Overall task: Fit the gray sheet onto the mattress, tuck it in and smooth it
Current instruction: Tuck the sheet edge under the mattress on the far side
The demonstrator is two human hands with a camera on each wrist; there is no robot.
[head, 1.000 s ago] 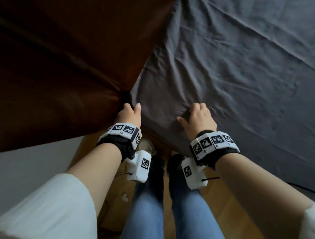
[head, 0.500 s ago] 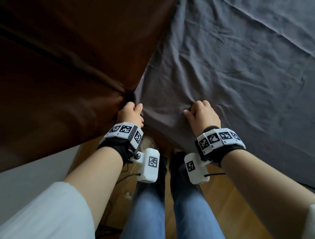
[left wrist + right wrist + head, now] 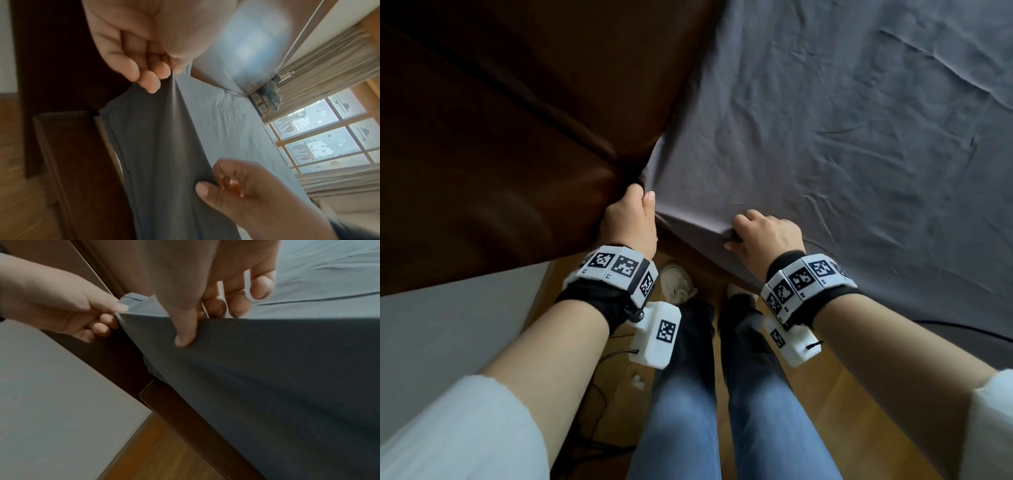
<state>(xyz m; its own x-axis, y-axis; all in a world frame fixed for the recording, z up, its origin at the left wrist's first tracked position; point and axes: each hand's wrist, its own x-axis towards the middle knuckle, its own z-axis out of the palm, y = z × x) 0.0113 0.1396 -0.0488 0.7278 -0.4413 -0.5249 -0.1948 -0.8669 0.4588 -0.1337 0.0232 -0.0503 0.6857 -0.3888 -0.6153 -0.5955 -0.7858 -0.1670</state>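
Observation:
The wrinkled gray sheet (image 3: 842, 144) covers the mattress and hangs over its near side (image 3: 267, 386). My left hand (image 3: 631, 219) pinches the sheet's corner (image 3: 170, 84) beside the headboard, thumb against curled fingers. My right hand (image 3: 763, 236) grips a fold along the sheet's top edge a little to the right, thumb pressed on the side panel (image 3: 183, 339) and fingers curled on top. In the left wrist view, the right hand (image 3: 236, 186) holds the taut cloth below the left fingers (image 3: 148, 78). The mattress itself is hidden under the sheet.
A dark brown wooden headboard (image 3: 510, 130) stands at the left, and the brown bed frame rail (image 3: 185, 415) runs under the sheet. My legs in jeans (image 3: 722, 411) stand on the wooden floor (image 3: 859, 411) at the bed's corner. Curtains and a window (image 3: 329, 138) lie beyond the far side.
Both hands have lifted and pulled the sheet's corner edge taut; the right hand shifted from resting on top to gripping the edge, thumb on the side.

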